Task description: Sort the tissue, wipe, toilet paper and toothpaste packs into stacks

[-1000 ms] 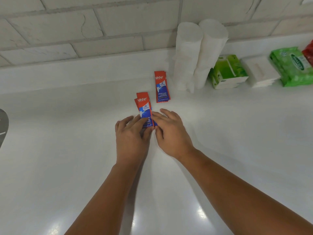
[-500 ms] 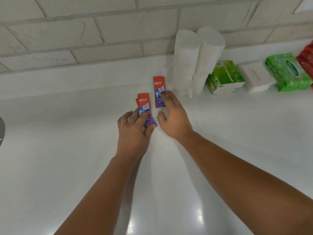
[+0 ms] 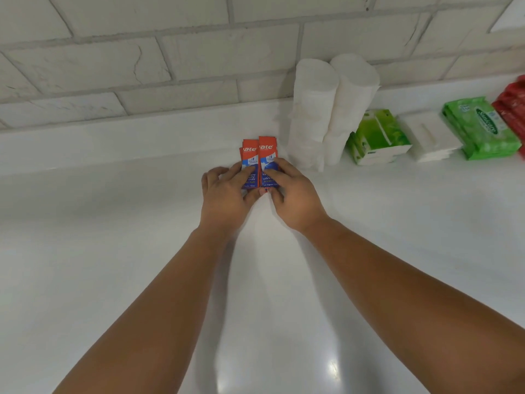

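Note:
Red-and-blue toothpaste packs lie side by side on the white counter [image 3: 113, 251]. My left hand [image 3: 227, 194] holds the left toothpaste stack [image 3: 249, 155], fingers on its lower half. My right hand [image 3: 292, 194] grips the right toothpaste pack [image 3: 267, 150] and presses it against the left stack. To the right stand two tall white toilet paper stacks [image 3: 332, 109], then a green tissue pack stack [image 3: 377, 135], a white tissue pack stack [image 3: 431, 137] and a green wipe pack stack [image 3: 480, 129].
Red packs [image 3: 512, 103] sit at the far right edge. A grey brick wall [image 3: 199, 52] rises behind a white backsplash ledge.
My right hand reached to the separate toothpaste pack further back and slid it over beside the stack under my left hand. The view has shifted slightly.

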The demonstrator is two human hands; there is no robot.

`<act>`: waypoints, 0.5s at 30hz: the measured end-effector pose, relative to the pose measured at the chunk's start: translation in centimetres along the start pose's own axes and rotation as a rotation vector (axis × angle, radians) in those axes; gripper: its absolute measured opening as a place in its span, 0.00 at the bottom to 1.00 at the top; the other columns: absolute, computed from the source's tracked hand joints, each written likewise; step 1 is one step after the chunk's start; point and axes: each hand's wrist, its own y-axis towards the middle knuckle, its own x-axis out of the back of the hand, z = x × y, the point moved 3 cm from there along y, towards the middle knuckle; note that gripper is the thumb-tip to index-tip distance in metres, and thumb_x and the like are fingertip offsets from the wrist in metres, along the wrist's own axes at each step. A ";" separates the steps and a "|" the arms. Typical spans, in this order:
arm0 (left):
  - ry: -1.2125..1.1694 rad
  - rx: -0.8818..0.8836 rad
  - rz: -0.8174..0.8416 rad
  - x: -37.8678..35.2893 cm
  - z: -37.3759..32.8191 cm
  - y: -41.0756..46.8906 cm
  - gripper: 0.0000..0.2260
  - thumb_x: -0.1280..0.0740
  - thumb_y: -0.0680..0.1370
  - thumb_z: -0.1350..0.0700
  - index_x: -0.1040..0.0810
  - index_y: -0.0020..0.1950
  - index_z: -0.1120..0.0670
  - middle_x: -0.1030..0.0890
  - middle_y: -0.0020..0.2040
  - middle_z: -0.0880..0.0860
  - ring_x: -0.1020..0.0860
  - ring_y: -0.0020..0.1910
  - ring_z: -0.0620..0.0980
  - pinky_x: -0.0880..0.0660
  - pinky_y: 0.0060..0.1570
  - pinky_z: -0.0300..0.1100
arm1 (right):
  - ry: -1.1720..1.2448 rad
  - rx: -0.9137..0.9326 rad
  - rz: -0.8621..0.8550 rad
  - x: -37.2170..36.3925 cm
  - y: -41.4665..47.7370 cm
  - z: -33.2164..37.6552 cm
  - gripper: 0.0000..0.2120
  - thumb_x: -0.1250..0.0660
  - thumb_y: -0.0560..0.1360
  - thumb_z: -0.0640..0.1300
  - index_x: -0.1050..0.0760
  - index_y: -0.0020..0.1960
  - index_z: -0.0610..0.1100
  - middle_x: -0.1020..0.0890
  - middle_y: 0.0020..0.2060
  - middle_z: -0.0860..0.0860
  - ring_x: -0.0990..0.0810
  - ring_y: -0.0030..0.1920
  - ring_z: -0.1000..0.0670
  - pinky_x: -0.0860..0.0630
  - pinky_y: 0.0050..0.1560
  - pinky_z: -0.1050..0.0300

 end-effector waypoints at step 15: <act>-0.076 -0.026 -0.050 1.1 -0.5 -1.3 0.24 0.32 0.75 0.43 0.23 0.68 0.54 0.17 0.61 0.52 0.24 0.61 0.57 0.27 0.63 0.52 | 0.007 0.051 0.038 0.1 0.6 -0.4 0.23 0.34 0.78 0.38 0.30 0.73 0.41 0.31 0.74 0.43 0.29 0.72 0.44 0.31 0.70 0.55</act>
